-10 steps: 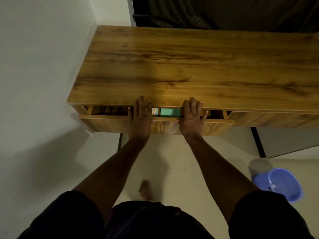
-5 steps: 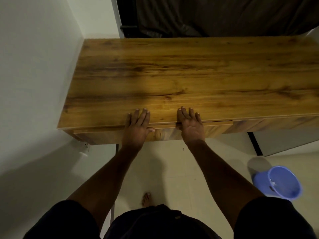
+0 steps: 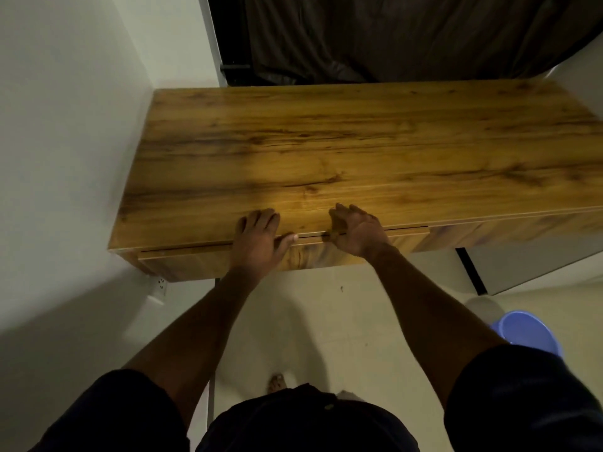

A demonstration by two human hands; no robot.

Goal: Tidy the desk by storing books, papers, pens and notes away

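A: Where's the drawer point(image 3: 186, 261)?
B: Under the desk point(image 3: 326, 141) top, L end, front side. Pushed in nearly flush w/ the top's edge. Only a thin dark slit point(image 3: 404, 227) shows btw its upper edge and the top.
A: L hand point(image 3: 257, 243)?
B: Flat. Fingers point(image 3: 261, 218) straight, lying on the desk top, palm over the drawer's front. Thumb point(image 3: 288, 238) stretched sideways along the drawer's upper edge. Grips nothing.
A: R hand point(image 3: 359, 233)?
B: Just beside it on the same edge, small gap btw the two. Knuckles up, fingers bent, tips on the desk top, palm against the drawer front, thumb down at the slit. Not wrapped round anything, holds nothing.
A: Desk itself?
B: Wood grain. L end against the white wall point(image 3: 65, 158), dark curtain point(image 3: 391, 37) behind it.
A: Floor point(image 3: 310, 321)?
B: Pale. Blue bucket point(image 3: 525, 334) on the R, well apart from the desk, partly behind a dark sleeve point(image 3: 522, 402). Socket point(image 3: 161, 283) low on the wall under the desk's L corner. One bare foot point(image 3: 277, 383) btw the arms.
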